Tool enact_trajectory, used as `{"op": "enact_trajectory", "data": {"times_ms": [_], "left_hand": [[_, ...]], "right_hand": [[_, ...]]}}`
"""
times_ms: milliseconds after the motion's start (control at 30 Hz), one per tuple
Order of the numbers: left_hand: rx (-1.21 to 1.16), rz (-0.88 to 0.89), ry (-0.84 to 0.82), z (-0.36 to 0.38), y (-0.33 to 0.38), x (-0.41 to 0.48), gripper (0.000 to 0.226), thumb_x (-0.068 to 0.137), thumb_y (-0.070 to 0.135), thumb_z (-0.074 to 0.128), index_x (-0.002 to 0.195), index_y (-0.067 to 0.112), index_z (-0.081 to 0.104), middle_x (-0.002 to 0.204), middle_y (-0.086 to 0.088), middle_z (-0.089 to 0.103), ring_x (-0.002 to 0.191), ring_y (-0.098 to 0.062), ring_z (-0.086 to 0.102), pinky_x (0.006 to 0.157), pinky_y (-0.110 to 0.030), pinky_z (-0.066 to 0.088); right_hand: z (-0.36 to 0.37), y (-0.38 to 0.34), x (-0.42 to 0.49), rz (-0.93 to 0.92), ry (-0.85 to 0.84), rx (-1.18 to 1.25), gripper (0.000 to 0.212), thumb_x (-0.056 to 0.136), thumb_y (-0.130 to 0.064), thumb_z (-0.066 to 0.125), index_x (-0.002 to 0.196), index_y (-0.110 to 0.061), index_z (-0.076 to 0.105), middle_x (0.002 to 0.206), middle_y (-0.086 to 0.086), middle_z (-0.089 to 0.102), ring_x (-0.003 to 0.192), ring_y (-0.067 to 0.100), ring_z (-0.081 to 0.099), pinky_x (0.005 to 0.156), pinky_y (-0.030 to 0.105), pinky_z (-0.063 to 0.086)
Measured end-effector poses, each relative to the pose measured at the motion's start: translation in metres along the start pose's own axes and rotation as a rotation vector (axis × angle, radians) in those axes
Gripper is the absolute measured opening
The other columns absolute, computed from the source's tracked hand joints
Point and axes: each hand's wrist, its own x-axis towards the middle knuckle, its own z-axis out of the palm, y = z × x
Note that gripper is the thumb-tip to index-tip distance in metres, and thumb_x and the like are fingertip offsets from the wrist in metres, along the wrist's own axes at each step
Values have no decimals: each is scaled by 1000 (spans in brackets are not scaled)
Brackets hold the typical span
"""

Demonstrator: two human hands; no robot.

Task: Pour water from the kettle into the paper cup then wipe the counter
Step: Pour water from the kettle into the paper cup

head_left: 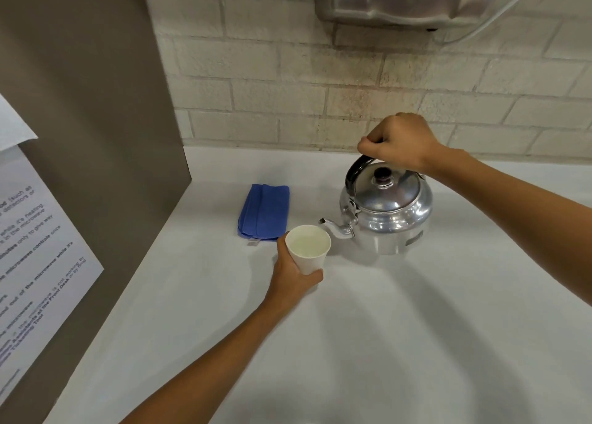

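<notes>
A shiny metal kettle (pixel 389 213) stands upright on the white counter (pixel 384 327), its spout pointing left toward the cup. My right hand (pixel 398 143) is closed around the kettle's black handle above the lid. A white paper cup (pixel 308 249) sits just left of the spout tip, tilted slightly, with a pale liquid inside. My left hand (pixel 293 274) grips the cup from its near left side. A folded blue cloth (pixel 264 211) lies flat on the counter behind the cup.
A brown cabinet side (pixel 86 135) with a printed paper notice (pixel 35 257) walls off the left. A pale brick wall (pixel 320 87) runs along the back, with a metal dispenser (pixel 400 0) mounted above the kettle.
</notes>
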Motion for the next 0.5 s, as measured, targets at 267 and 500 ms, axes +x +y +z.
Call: {"op": "enact_trajectory", "data": {"times_ms": [267,500], "left_hand": [[-4,-14,4,0,-3,-1,78,63,5,78,108,45,29,108,16,46,98,-4,49,66,2,42],[17,-34,14,-1,-10,0,79,61,12,80,108,51,29,117,5,46,105,-8,48,73,-9,41]], "right_hand": [[37,46,23,434,92,251,45,78,-31,54,38,-16,39,38,0,33,39,15,33,47,24,29],[75,59,46,574,116,314,45,78,-31,52,38,-17,36,41,0,33,42,17,33,49,26,28]]}}
